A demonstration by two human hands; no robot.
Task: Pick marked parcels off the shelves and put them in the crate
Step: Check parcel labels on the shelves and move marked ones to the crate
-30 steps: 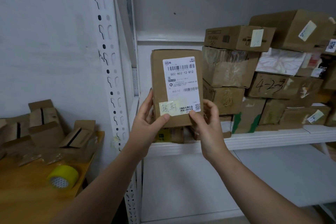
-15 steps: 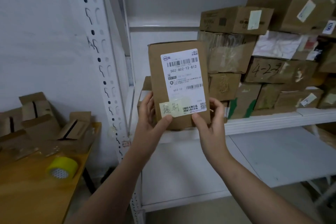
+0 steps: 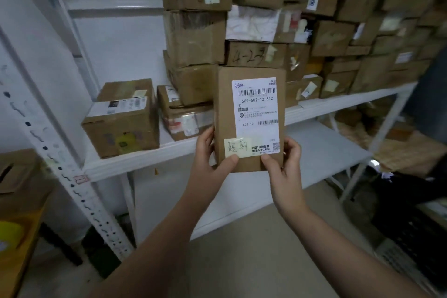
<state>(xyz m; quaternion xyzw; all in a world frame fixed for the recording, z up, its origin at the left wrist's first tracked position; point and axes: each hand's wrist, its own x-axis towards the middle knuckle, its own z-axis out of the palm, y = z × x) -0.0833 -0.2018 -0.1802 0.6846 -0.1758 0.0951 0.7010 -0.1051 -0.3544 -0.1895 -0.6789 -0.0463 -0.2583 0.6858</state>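
Two hands hold the marked parcel [image 3: 249,118] up in the air, and I see it is off the shelf [image 3: 145,159] now. The left hand [image 3: 208,159] grips its low left side, with the thumb on the yellow note [image 3: 237,147]. The right hand [image 3: 285,164] grips its low right side, with the thumb on the front just under the white label [image 3: 257,113]. The other fingers go round the back, so I cannot see them well.

A second ago the parcel stood right in front of the left end of the shelf and hid what was there. Now it hangs out past the front edge, more to the right, and it stands upright. Some small boxes [image 3: 121,128] show at the left end of the shelf. The big pile of boxes [image 3: 196,36] sits behind the parcel. The grip is the same as before.

The note has hand writing on it, so I think this is the right one to take. The picking part looks done. The next part is to carry it to the crate. A dark thing with holes [image 3: 411,244] sits low on the right, past the shelf end. It may be the crate, but it is too blurry to tell. The desk [image 3: 14,261] is far off on the left.
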